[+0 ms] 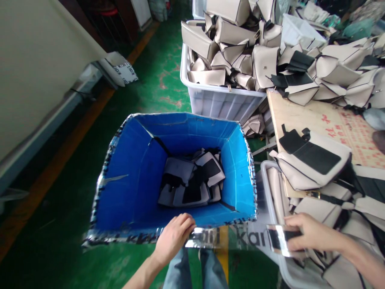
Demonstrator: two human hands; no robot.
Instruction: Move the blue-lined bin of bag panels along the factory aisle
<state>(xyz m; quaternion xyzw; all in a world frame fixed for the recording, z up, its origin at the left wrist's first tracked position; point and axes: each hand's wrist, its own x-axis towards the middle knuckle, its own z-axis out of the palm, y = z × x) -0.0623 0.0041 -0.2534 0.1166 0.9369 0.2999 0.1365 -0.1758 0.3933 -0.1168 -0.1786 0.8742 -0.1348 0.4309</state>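
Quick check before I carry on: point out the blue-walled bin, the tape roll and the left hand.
Blue-walled bin (192,130): head view, inner face of its far wall.
Tape roll (283,240): head view, shiny outer surface.
Left hand (175,233): head view, back of the hand.

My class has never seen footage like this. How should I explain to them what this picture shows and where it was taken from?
There is no machine here: the hands are a person's own, seen from a camera on their head looking forward and down. The left hand rests on the near edge of an open box, blue inside, with bags at the bottom. The right hand grips what looks like a tape roll; a lettered strip runs from it to that edge. On the right, more bags lie on a wooden table and fill plastic bins.
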